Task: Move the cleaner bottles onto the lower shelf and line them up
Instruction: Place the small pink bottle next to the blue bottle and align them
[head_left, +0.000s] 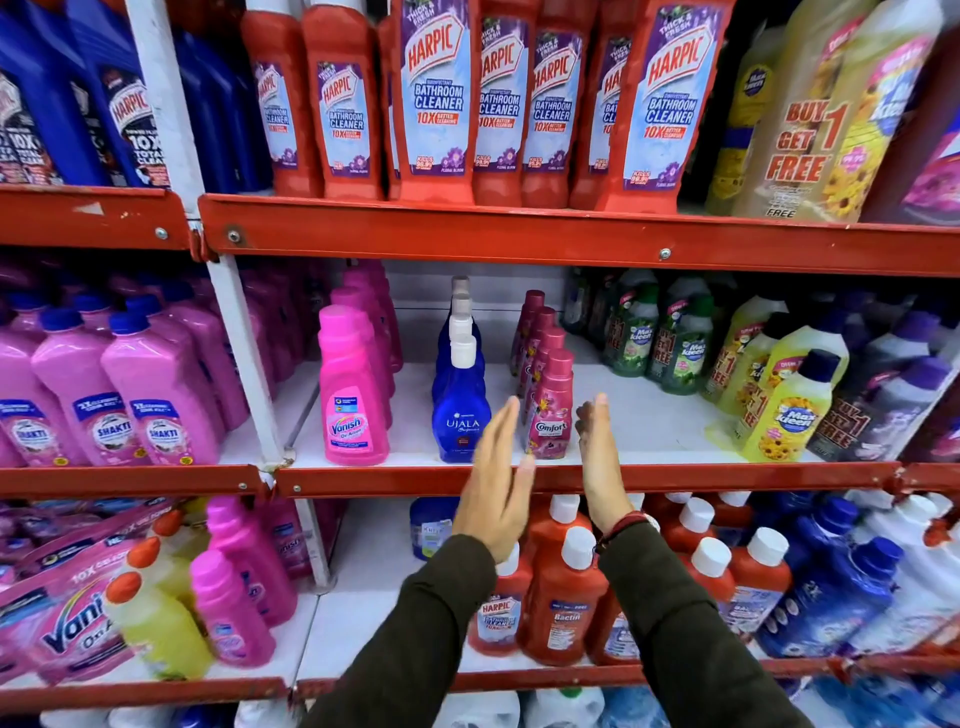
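Red Harpic bathroom cleaner bottles (436, 98) stand in a row on the upper red shelf (519, 236). On the middle shelf (649, 475) a file of dark pink Comfort bottles (550, 410) runs front to back. My left hand (496, 488) and my right hand (600, 457) are both held flat with fingers straight, palms facing each other, on either side of the front Comfort bottle. Neither hand holds anything. Whether the palms touch the bottle I cannot tell. A lower shelf holds smaller red Harpic and Bactin bottles (563, 597) under my wrists.
Blue Ujala bottles (460, 410) and pink Vanish bottles (350, 395) stand left of the Comfort row. Yellow and green Max Kleen bottles (789, 405) fill the right side. A white upright post (244, 353) divides the bays. Bare white shelf board (639, 415) lies right of my right hand.
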